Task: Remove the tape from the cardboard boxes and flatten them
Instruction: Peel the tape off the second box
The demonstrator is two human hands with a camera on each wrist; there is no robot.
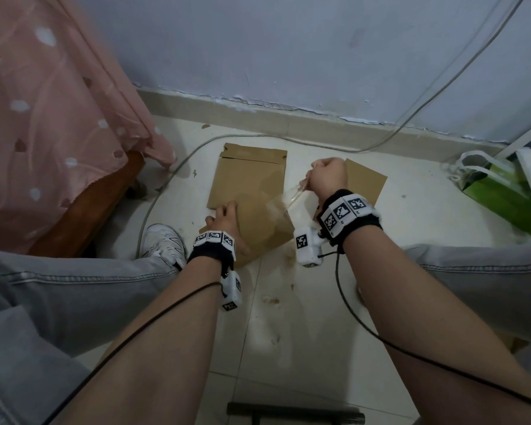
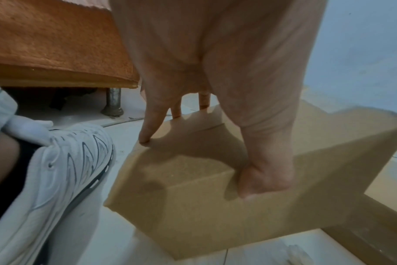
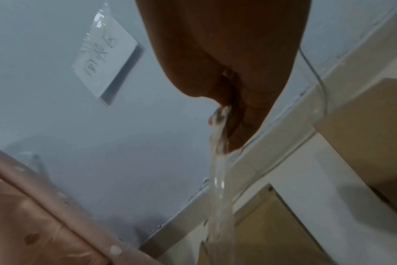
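A brown cardboard box [image 1: 267, 228] stands on the tiled floor in front of me. My left hand [image 1: 226, 217] presses on its top with spread, straight fingers; in the left wrist view the left hand [image 2: 197, 166] has a fingertip at the box [image 2: 193, 211] corner and the thumb on the top face. My right hand [image 1: 319, 174] is raised above the box and pinches a strip of clear tape [image 1: 288, 200] that stretches down to it. The right wrist view shows the right hand [image 3: 224, 125] with the tape [image 3: 220, 179] running from its fingertips. A flattened box [image 1: 249, 173] lies behind.
Another cardboard piece [image 1: 368, 182] lies behind my right hand. A bed with a pink cover [image 1: 49, 118] is at the left, my white shoe [image 1: 163, 243] beside it. A grey cable [image 1: 172, 176] crosses the floor. A green bag [image 1: 500, 191] and a white rack stand right.
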